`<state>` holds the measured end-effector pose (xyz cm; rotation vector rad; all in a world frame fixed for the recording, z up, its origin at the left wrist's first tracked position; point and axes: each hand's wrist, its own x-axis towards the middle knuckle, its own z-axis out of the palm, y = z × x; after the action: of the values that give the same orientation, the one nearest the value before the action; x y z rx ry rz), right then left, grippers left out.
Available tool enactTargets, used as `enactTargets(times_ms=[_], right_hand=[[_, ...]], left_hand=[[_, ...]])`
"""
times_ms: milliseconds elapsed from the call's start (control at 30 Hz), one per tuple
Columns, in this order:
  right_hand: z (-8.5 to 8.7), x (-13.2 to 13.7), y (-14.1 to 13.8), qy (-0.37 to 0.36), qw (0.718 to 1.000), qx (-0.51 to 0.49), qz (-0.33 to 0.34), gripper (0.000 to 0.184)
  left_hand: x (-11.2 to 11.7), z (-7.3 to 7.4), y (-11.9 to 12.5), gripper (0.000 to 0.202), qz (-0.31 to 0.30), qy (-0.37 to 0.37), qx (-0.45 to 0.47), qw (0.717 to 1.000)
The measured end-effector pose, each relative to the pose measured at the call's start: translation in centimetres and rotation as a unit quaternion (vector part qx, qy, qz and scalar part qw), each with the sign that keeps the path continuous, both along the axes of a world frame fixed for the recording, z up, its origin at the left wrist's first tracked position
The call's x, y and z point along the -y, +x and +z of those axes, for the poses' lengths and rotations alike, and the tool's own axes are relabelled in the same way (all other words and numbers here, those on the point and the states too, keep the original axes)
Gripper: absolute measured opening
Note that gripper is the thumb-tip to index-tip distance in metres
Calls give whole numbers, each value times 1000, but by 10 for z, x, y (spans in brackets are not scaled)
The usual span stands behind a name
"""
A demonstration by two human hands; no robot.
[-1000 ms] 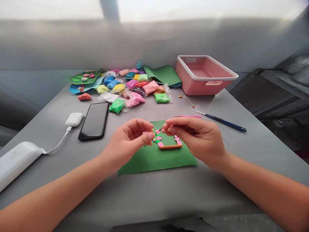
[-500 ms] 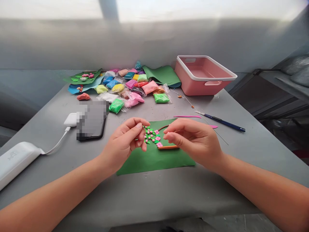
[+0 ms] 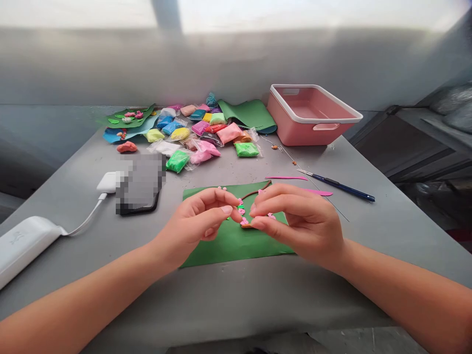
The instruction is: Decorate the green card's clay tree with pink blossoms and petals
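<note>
Looks partway done, with pink flowers (image 3: 244, 221) and brown strip (image 3: 254, 192) on green sheet (image 3: 236, 248) at 6 o'clock on table (image 3: 236, 295), bare along sheet's near margin, left hand (image 3: 202, 214) at 9, right hand (image 3: 300, 216) at 3, both pinched narrow, can't tell on what.

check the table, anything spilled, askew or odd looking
The phone looks odd: a blocky, pixelated patch covers most of it, while its lower edge shows plainly. Small orange scraps also lie on the table near the pink bin, apart from the packets, like stray leftovers.
</note>
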<state>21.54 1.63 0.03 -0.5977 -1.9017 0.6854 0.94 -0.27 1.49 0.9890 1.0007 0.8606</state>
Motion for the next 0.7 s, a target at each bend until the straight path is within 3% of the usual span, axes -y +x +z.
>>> enactTargets(times_ms=[167,400,700], right_hand=[[-2,3,0,3,1000,-18,-5,14],[-6,7,1,8,999,-36,0,5],[-3,8,0,38,999,-15,10,16]], left_hand=[[4,1,0,20,-22,16,37,999],[6,-1,-2,24,-60,31,65,996],[9,-2,-4,25,-74,56,71,993]])
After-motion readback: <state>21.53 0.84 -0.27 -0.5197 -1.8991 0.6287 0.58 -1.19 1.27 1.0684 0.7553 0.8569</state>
